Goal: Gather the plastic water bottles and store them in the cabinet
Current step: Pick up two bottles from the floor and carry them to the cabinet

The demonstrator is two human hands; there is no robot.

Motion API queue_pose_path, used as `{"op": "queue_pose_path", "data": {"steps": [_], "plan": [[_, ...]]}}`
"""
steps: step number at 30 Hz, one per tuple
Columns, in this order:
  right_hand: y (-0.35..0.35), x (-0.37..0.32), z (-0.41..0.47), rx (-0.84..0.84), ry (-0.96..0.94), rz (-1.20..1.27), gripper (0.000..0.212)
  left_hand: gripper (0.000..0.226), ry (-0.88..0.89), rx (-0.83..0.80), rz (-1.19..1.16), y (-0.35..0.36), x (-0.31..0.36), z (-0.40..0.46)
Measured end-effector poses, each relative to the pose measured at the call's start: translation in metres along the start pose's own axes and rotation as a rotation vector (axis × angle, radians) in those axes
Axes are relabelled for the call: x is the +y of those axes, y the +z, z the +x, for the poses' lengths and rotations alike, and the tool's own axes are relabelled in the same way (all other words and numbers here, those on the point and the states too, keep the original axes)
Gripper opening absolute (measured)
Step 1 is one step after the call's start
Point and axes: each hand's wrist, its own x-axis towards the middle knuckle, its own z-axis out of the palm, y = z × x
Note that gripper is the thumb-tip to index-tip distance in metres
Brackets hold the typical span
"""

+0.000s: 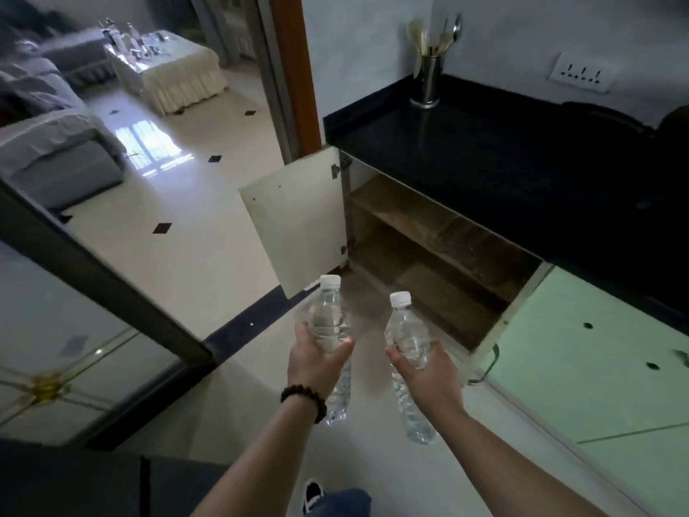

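Note:
My left hand (315, 361) grips a clear plastic water bottle (329, 315) with a white cap, held upright. My right hand (428, 375) holds a second clear bottle (404, 330), tilted slightly, white cap up. Both bottles hang above the floor just in front of the open cabinet (428, 233) under the black counter. The cabinet has a wooden shelf and a lower compartment, both bare as far as I can see. Its cream door (294, 218) stands swung open to the left.
A steel utensil holder (428, 80) stands on the black countertop (484, 151). A pale green cabinet door (596, 352) is on the right. Through the doorway lie a sofa (56, 143) and a low table (167, 65) with several bottles.

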Motion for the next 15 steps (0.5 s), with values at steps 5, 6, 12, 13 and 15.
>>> {"op": "queue_pose_path", "data": {"steps": [5,6,12,13,15], "plan": [[0.026,-0.027,0.038,0.141,0.132,0.066,0.059,0.047,0.028,-0.156,0.051,-0.008,0.015,0.078],[0.027,-0.030,0.045,0.156,0.161,0.060,0.061,0.048,0.030,-0.189,0.054,-0.005,0.019,0.090],[0.030,-0.042,0.105,0.266,0.275,0.050,0.058,0.046,0.036,-0.354,0.106,0.038,0.045,0.156],[0.031,-0.042,0.117,0.280,0.293,0.065,0.057,0.046,0.043,-0.375,0.128,0.048,0.050,0.168],[0.033,-0.041,0.144,0.309,0.319,0.091,0.061,0.047,0.055,-0.418,0.185,0.068,0.060,0.192]]}}
